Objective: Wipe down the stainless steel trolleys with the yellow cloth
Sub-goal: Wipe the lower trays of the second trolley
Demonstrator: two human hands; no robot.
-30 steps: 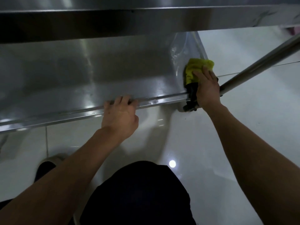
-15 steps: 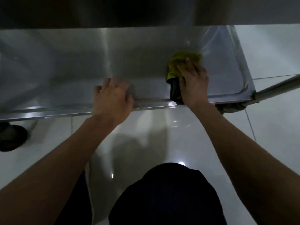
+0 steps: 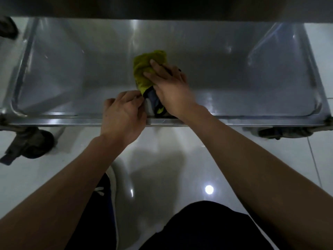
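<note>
Head camera looks down on the lower shelf of the stainless steel trolley (image 3: 234,69), a shallow steel tray with a raised rim, and the underside of the upper shelf (image 3: 162,6) is a dark band along the top of the view. My right hand (image 3: 171,87) lies flat on the yellow cloth (image 3: 144,69), palm down, with the fingers (image 3: 155,64) stretched forward and close to each other, and it presses the cloth on the shelf floor near the middle, a little to the left. The cloth is bunched; its yellow part shows ahead and left of my fingers, and a darker part with a small yellow patch comes out under my wrist, near the front rim (image 3: 234,121). My left hand (image 3: 122,116) is at the front rim just beside the cloth, with the fingers curled over the edge; the fingertips seem to touch the near corner of the cloth, but I cannot tell if they pinch it. Under the front corners of the trolley I see a caster wheel on the left (image 3: 34,143) and another on the right (image 3: 281,132), both on the glossy white tiled floor (image 3: 171,159). My dark trousers (image 3: 207,228) fill the bottom of the view
</note>
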